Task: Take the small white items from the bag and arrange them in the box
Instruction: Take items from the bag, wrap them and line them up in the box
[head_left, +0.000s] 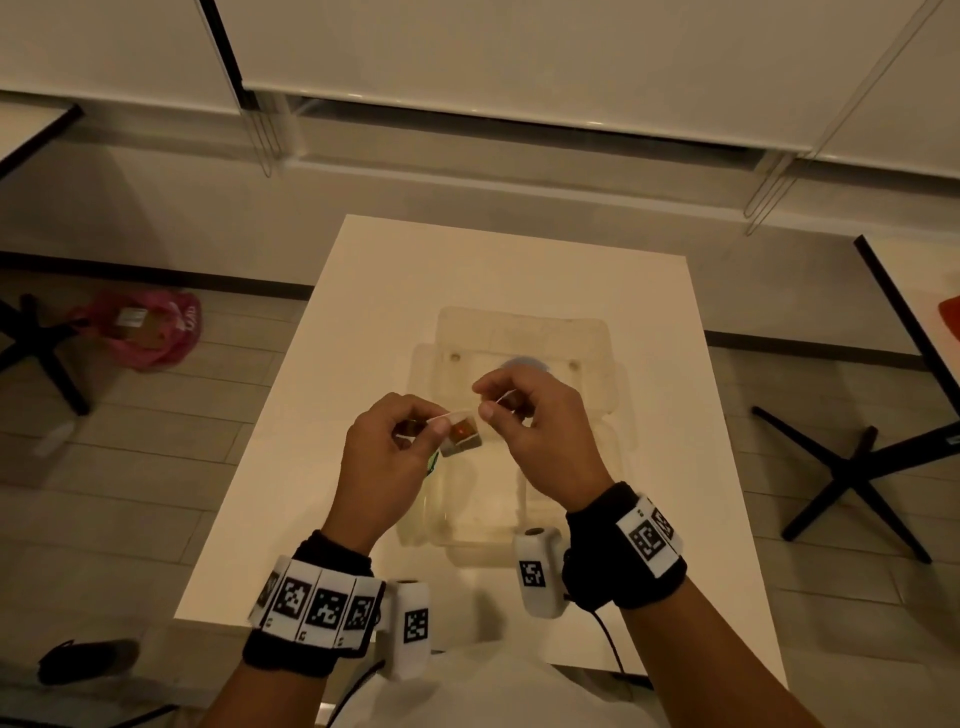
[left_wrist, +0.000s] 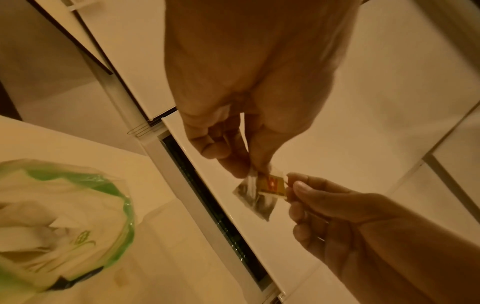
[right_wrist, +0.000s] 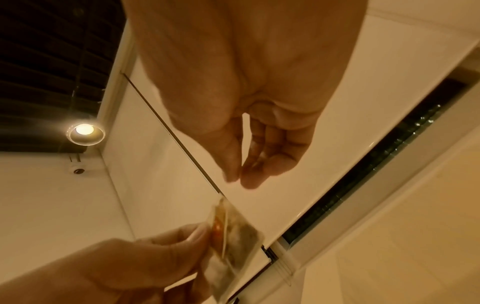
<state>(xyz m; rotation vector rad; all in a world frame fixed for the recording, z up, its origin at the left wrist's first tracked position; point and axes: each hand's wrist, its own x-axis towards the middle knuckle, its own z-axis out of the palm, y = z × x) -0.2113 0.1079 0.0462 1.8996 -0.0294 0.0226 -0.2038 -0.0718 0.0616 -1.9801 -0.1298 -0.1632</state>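
Over box (head_left: 524, 332) mid-table | L hand (head_left: 387, 457) pinches tea bag (head_left: 461, 436) | R hand (head_left: 540, 426) pinches its string

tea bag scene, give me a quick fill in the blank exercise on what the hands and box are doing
1. The left hand pinches a tea bag with a ____ tag.
2. The right hand pinches a thin white ____ that runs to the tea bag.
3. Both hands are above the clear box, which sits on the ____ table.
4. In the left wrist view, a bag with ____ trim lies on the table.

Missing words: red; string; white; green
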